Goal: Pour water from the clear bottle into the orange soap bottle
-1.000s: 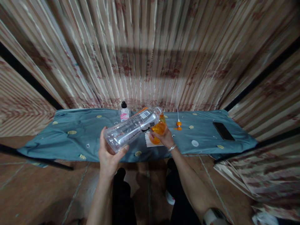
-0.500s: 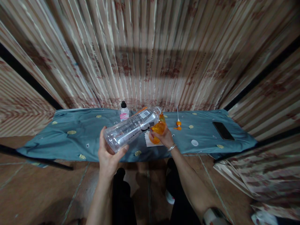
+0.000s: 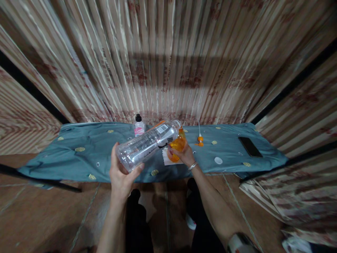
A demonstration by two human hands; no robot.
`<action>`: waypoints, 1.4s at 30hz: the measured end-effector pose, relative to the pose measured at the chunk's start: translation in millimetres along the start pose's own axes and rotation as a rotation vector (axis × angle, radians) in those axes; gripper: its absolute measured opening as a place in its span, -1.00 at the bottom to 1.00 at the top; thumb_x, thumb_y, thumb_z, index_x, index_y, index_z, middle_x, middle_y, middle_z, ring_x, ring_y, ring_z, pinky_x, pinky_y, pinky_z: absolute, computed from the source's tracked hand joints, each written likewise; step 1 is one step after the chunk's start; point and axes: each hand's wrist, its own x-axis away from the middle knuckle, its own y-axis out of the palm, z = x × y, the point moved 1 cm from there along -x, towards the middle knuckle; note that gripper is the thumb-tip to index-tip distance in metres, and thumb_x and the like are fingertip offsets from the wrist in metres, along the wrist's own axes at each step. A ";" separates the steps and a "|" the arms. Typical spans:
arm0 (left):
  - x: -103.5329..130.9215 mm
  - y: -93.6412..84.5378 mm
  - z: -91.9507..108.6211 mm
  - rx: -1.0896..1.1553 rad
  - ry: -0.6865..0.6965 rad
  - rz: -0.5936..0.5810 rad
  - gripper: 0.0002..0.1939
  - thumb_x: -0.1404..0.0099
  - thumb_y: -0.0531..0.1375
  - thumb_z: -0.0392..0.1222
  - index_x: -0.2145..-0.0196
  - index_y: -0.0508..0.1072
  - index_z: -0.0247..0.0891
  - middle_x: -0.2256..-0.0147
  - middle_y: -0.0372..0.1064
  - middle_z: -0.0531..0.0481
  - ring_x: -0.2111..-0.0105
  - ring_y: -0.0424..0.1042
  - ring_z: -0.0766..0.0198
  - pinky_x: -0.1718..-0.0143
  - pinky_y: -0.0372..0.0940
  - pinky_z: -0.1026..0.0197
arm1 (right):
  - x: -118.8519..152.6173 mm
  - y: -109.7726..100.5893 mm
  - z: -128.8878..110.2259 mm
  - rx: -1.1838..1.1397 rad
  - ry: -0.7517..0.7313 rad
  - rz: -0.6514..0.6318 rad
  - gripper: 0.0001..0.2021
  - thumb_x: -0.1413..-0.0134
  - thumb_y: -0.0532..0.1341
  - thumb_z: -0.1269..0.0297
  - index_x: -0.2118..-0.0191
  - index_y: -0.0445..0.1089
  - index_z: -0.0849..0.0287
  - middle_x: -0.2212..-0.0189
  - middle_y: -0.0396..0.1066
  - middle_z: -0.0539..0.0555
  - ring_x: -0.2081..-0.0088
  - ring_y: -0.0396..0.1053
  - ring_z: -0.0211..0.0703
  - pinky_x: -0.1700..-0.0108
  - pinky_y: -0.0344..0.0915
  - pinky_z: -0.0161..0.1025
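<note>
My left hand [image 3: 123,172] is closed around the base of a clear plastic bottle [image 3: 147,144], which tilts with its neck up and to the right. The bottle's mouth lies right at the top of an orange translucent pump bottle [image 3: 177,144]; whether the two touch I cannot tell. My right hand [image 3: 184,153], with a bracelet at the wrist, grips the orange bottle, which stands upright over a white paper napkin [image 3: 168,160]. An orange pump head with its tube [image 3: 200,139] lies to the right on the cloth. Any liquid in the clear bottle is hard to make out.
A teal patterned cloth [image 3: 102,160] covers the table. At the back stands a small bottle with a black cap [image 3: 139,126]. A white round disc [image 3: 218,160] and a dark phone [image 3: 250,147] lie to the right. Black poles [image 3: 297,82] and striped curtains [image 3: 168,70] surround the table.
Hardly anything differs. Both hands keep their grips and the clear bottle stays tilted at the orange bottle's top; the view has shifted very slightly.
</note>
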 end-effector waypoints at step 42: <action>0.1 0.0 -2.6 0.003 -0.017 -0.006 0.25 0.13 0.59 0.23 -0.41 0.26 -0.28 -0.12 0.53 -0.28 0.00 0.63 -0.09 -0.07 0.54 -0.05 | -0.1 -0.9 -1.1 0.024 -0.012 -0.025 -0.38 0.20 0.49 -0.02 -0.01 0.33 -0.01 0.08 0.63 0.07 -0.01 0.61 0.16 -0.11 0.54 0.11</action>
